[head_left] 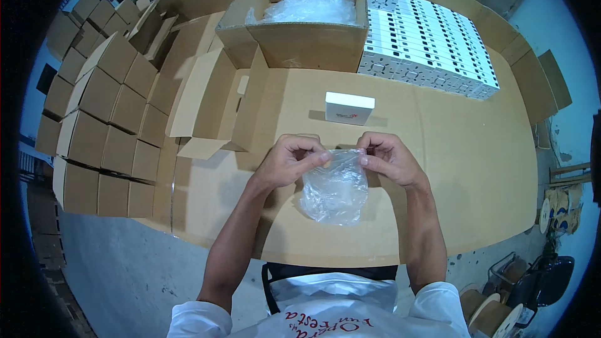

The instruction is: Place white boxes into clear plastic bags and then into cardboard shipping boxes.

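Observation:
A clear plastic bag [336,193] hangs between my two hands above the near part of the table. Its upper left corner is pinched by my left hand [295,159], and its upper right corner by my right hand [391,159]. The bag looks thin, wrinkled and flat. Just beyond my hands a small white box [349,109] stands by itself on the cardboard-covered table [463,169], with nothing touching it.
Left of centre lies an open brown carton [210,103]. Behind it stands a large carton [313,50] heaped with clear plastic bags [313,1]. Rows of white boxes [432,44] fill the back right. Closed brown boxes [106,119] are stacked at the left.

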